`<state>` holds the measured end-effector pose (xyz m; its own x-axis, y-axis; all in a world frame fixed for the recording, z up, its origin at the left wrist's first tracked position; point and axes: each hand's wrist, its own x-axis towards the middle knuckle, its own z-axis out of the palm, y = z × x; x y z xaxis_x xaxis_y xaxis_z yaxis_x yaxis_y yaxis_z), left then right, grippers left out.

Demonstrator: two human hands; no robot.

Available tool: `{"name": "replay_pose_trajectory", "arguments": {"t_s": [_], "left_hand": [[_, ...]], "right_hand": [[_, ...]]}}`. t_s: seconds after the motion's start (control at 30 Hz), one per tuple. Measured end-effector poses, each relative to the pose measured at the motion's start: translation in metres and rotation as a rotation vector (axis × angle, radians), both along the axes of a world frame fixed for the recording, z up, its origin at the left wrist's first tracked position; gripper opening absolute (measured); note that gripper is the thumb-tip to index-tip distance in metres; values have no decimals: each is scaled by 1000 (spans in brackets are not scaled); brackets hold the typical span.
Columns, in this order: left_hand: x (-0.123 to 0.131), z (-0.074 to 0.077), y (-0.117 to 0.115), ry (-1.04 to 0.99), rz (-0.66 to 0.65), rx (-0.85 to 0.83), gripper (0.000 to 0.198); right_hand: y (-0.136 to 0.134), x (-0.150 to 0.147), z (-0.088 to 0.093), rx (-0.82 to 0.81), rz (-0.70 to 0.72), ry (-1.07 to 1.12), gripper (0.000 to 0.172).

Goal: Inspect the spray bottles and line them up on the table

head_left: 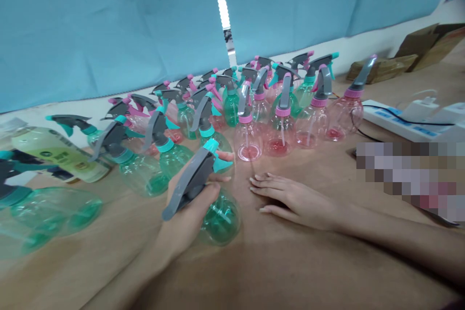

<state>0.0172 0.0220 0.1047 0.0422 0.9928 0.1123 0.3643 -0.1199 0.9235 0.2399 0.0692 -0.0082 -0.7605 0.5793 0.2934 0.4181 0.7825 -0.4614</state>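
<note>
My left hand (192, 208) is wrapped round the neck of a green spray bottle (222, 220), which has a grey trigger head with a turquoise nozzle and lever. The bottle stands tilted just above or on the brown table (276, 271); I cannot tell which. Palm down on the table lies my right hand (286, 198), fingers stretched out and holding nothing. Just beyond its fingertips stand pink spray bottles (279, 138) with grey heads and pink collars. More green spray bottles (174, 157) are close behind my left hand.
Several pink and green spray bottles crowd the back along a blue sheet (109, 24). At left a yellow-green labelled bottle (60, 152) leans over. White power strips (399, 121) with cables, a blurred-out flat object (410, 174) and cardboard boxes (428, 46) are at right.
</note>
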Motion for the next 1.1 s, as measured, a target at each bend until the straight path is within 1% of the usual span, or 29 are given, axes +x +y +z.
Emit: {"name": "replay_pose_trajectory", "arguments": {"t_s": [0.17,0.43,0.6,0.87,1.1], "left_hand": [[-1,1,-1,2,0,-6,46],[4,1,-1,-18,3,11,41],[2,0,-1,-25,2,6,38],[-4,-6,1,-31,39,-34,31],[-1,-2,-2,-24,2,11,35]], "right_hand": [[0,0,0,-7,-1,-2,50],[0,0,-1,-12,-3,19,50],[0,1,-1,-5,-1,-8,51],[0,0,-1,-11,-5,18,50],[-1,0,1,8,-6,-18,50]]}}
